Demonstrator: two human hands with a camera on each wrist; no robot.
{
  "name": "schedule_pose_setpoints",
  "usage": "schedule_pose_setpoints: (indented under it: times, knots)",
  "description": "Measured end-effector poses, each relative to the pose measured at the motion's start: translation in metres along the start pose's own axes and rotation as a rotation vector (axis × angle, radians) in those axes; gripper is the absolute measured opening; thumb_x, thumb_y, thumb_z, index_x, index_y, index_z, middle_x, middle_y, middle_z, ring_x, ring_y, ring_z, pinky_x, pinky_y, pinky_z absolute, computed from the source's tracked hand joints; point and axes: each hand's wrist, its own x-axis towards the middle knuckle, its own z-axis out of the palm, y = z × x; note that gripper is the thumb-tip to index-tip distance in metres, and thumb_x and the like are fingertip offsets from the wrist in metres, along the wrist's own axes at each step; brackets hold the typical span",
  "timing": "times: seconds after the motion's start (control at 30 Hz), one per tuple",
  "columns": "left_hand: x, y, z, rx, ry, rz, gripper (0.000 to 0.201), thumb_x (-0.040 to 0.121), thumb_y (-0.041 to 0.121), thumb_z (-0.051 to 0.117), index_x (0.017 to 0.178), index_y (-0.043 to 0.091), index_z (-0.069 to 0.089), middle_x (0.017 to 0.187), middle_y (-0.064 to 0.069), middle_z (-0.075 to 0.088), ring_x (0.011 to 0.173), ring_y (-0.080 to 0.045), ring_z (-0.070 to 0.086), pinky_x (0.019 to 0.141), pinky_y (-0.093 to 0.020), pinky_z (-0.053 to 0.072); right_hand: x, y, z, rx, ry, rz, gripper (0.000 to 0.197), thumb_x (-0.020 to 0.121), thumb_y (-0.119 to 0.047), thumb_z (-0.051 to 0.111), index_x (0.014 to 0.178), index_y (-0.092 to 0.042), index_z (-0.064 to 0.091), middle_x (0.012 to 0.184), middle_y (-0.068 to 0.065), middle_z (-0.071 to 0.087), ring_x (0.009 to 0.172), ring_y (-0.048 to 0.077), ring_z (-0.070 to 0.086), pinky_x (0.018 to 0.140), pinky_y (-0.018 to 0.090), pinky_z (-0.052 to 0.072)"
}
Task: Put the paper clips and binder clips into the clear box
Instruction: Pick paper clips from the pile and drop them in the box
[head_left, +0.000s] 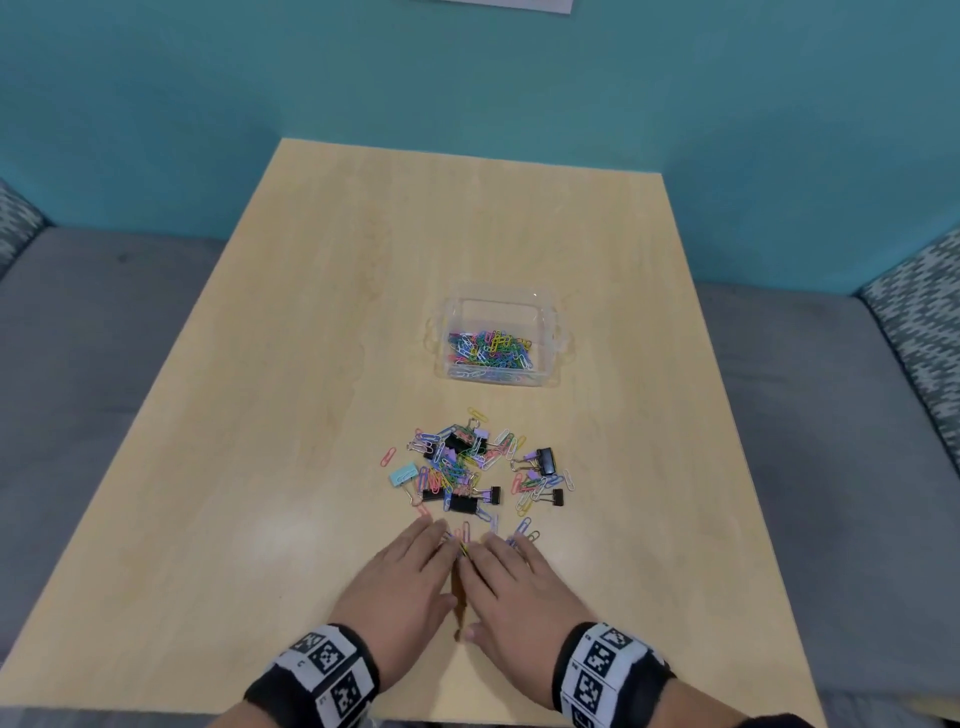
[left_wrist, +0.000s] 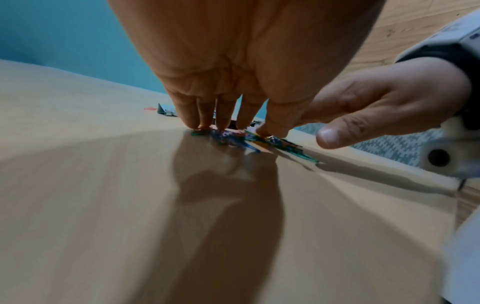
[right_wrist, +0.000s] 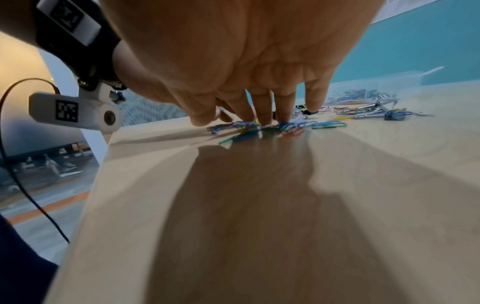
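A: Head view first. What's where?

B: Clear box (head_left: 497, 340) sits toward the far middle of the surface (head_left: 291, 364), already holding a heap of coloured paper clips. Loose pile of paper clips (head_left: 457, 470) and binder clips (head_left: 544, 461) lies nearer the person, apart from the box. Left hand (head_left: 402, 577) and right hand (head_left: 511, 584) lie side by side at the pile's near edge, fingers straight, tips on a few stray clips.

A: Holding anything?

B: No grip that I can see. Both hands flat and spread, pressing or raking, nothing pinched.

A: Left wrist view?

B: Left hand's fingertips (left_wrist: 207, 124) touch down on a small bunch of clips (left_wrist: 233, 136); the right hand comes in from the side, thumb off the surface. Clips blurred.

A: Right wrist view?

B: Right hand's fingertips (right_wrist: 281, 119) rest on a cluster of clips, more clips and a binder clip (right_wrist: 393, 115) lie beyond, box faint at the back.

A: Step?

B: Looks like gathering strays together between both hands. Task partly done, I'd say; most binder clips are out on the surface. Next move probably needs a scoop or pinch from both sides, then a lift over the box's rim. Flat clips may slip out.

A: Room?

B: Light wood-grain surface, teal wall behind, grey bench seating with patterned cushions on both sides. Marker bands on both wrists.
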Motion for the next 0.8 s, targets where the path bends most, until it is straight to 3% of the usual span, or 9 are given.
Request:
schedule_pose_setpoints:
  times: [0.13, 0.23, 0.3, 0.4, 0.5, 0.6, 0.7, 0.8]
  knots:
    - [-0.002, 0.005, -0.001, -0.002, 0.006, 0.015, 0.056, 0.081, 0.043, 0.042, 0.124, 0.012, 0.058, 0.133, -0.008, 0.055, 0.125, -0.027, 0.049, 0.098, -0.039, 0.047, 0.007, 0.008, -0.003, 0.029, 0.058, 0.093, 0.061, 0.087, -0.045, 0.039, 0.134, -0.007, 0.046, 0.137, 0.012, 0.049, 0.131, 0.031, 0.041, 0.104, 0.047, 0.040]
    - [0.003, 0.009, 0.005, 0.000, -0.009, 0.029, 0.059, 0.081, 0.044, 0.041, 0.127, 0.010, 0.056, 0.134, -0.007, 0.055, 0.126, -0.027, 0.049, 0.098, -0.041, 0.047, 0.012, 0.007, 0.000, 0.024, 0.015, 0.103, 0.067, 0.082, -0.050, 0.056, 0.131, -0.005, 0.051, 0.138, 0.013, 0.050, 0.131, 0.031, 0.044, 0.102, 0.046, 0.042]
    - [0.002, 0.011, 0.003, 0.007, 0.001, 0.082, 0.057, 0.080, 0.042, 0.041, 0.122, 0.011, 0.061, 0.129, -0.006, 0.059, 0.122, -0.025, 0.053, 0.098, -0.037, 0.047, 0.009, 0.005, 0.004, 0.034, 0.029, 0.037, 0.066, 0.081, -0.048, 0.060, 0.130, -0.005, 0.054, 0.136, 0.013, 0.052, 0.129, 0.030, 0.045, 0.100, 0.045, 0.044]
    - [-0.010, 0.006, -0.004, 0.001, 0.089, 0.126, 0.048, 0.077, 0.039, 0.045, 0.113, 0.013, 0.065, 0.122, -0.005, 0.062, 0.114, -0.023, 0.056, 0.100, -0.032, 0.037, -0.004, 0.013, 0.001, 0.058, 0.135, -0.107, 0.051, 0.085, -0.034, 0.054, 0.127, -0.006, 0.053, 0.129, 0.011, 0.055, 0.125, 0.029, 0.047, 0.102, 0.040, 0.042]
    - [-0.029, -0.009, -0.006, -0.119, 0.141, -0.088, 0.057, 0.070, 0.041, 0.064, 0.121, 0.019, 0.053, 0.121, -0.001, 0.053, 0.100, -0.022, 0.056, 0.086, -0.028, 0.047, -0.022, 0.028, -0.002, 0.204, 0.188, 0.072, 0.054, 0.080, -0.031, 0.061, 0.129, -0.012, 0.049, 0.129, 0.005, 0.051, 0.116, 0.026, 0.050, 0.097, 0.038, 0.047]
    - [-0.041, -0.015, -0.002, -0.203, 0.074, -0.247, 0.072, 0.062, 0.047, 0.074, 0.125, 0.022, 0.049, 0.113, 0.003, 0.047, 0.089, -0.020, 0.051, 0.077, -0.029, 0.051, -0.030, 0.035, 0.001, 0.282, 0.066, 0.315, 0.077, 0.077, -0.052, 0.060, 0.142, -0.019, 0.033, 0.138, 0.001, 0.040, 0.116, 0.027, 0.045, 0.095, 0.038, 0.046]
    - [-0.033, -0.008, 0.002, -0.243, 0.019, -0.236, 0.075, 0.067, 0.045, 0.071, 0.132, 0.027, 0.041, 0.117, 0.006, 0.041, 0.097, -0.020, 0.047, 0.084, -0.029, 0.047, -0.018, 0.029, -0.001, 0.257, -0.020, 0.309, 0.090, 0.074, -0.063, 0.057, 0.146, -0.023, 0.023, 0.144, -0.001, 0.032, 0.117, 0.026, 0.037, 0.099, 0.036, 0.040]
    - [-0.011, 0.009, 0.000, -0.272, 0.004, -0.217, 0.070, 0.074, 0.040, 0.067, 0.137, 0.026, 0.039, 0.123, 0.005, 0.040, 0.104, -0.020, 0.042, 0.091, -0.028, 0.041, 0.001, 0.016, -0.006, 0.269, -0.028, 0.250, 0.082, 0.079, -0.056, 0.058, 0.145, -0.022, 0.022, 0.143, 0.000, 0.030, 0.115, 0.025, 0.035, 0.098, 0.037, 0.039]
